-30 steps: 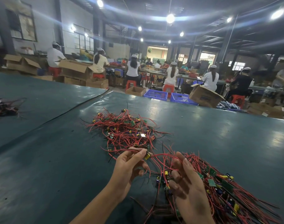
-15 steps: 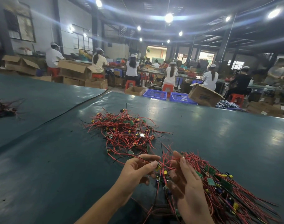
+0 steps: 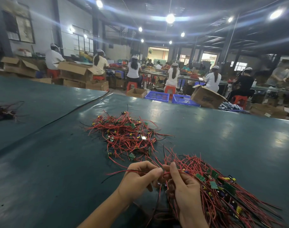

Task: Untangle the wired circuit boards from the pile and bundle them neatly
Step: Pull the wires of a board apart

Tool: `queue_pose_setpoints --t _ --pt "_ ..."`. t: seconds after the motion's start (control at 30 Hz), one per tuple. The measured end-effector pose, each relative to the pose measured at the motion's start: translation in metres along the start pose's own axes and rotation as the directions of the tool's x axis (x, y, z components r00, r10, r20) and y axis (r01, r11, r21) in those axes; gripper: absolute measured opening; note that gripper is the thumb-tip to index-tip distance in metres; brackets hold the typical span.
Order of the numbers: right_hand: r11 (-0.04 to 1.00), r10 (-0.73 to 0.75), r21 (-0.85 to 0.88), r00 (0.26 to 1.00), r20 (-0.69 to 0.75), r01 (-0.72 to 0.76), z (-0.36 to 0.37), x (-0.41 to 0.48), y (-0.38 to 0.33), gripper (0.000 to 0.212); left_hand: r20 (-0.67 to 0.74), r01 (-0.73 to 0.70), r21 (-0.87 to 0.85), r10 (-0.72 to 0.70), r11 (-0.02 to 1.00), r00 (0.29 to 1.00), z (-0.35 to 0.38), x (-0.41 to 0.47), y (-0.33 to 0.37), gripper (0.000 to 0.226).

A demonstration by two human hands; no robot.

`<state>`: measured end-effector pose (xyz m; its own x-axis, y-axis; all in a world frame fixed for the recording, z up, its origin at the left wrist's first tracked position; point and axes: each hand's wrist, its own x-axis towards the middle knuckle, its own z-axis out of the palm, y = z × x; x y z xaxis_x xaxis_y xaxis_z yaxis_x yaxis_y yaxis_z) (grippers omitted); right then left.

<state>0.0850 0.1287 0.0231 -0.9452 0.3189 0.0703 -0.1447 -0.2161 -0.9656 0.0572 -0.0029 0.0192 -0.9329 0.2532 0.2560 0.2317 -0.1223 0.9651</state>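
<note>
Bundle (image 3: 222, 196) held at the tabletop's (image 3: 50, 170) near edge
It is gripped by the right hand (image 3: 185, 190), wires fanned toward lower right; one lead (image 3: 120, 171), stretched leftward, is pinched by the left hand (image 3: 137, 180). The pile (image 3: 125, 135) lies beyond.

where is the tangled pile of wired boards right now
In the head view the tangled pile lies mid-table on the green table, just beyond the left hand and left of the gathered bundle.
</note>
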Motion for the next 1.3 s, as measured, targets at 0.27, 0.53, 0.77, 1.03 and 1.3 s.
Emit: queue_pose_setpoints --t 0.27,0.53,0.77,1.03,1.3 --pt "0.988 0.067 0.146 0.993 -0.098 -0.052 -0.010 0.006 -0.005 0.026 -0.024 0.032 -0.133 -0.035 0.991 0.999 -0.002 0.003 0.006 0.025" --pt "0.980 0.077 0.194 0.987 -0.143 -0.049 -0.016 0.010 -0.004 0.025 -0.039 0.076 -0.162 -0.084 0.984 0.996 -0.005 0.002 0.004 0.030" --pt "0.981 0.062 0.192 0.984 -0.166 -0.030 -0.016 0.010 -0.005 0.025 0.010 0.069 0.056 -0.070 0.996 0.997 -0.001 -0.002 0.002 0.010" --pt "0.983 0.066 0.181 0.985 -0.161 -0.036 -0.015 0.009 -0.005 0.030 -0.016 0.116 0.090 -0.115 0.989 0.993 -0.004 0.000 0.001 0.014" --pt "0.992 0.082 0.100 0.992 -0.098 -0.072 -0.014 0.010 -0.002 0.026 0.014 0.082 0.114 -0.084 0.990 0.996 -0.005 0.001 -0.001 0.029"
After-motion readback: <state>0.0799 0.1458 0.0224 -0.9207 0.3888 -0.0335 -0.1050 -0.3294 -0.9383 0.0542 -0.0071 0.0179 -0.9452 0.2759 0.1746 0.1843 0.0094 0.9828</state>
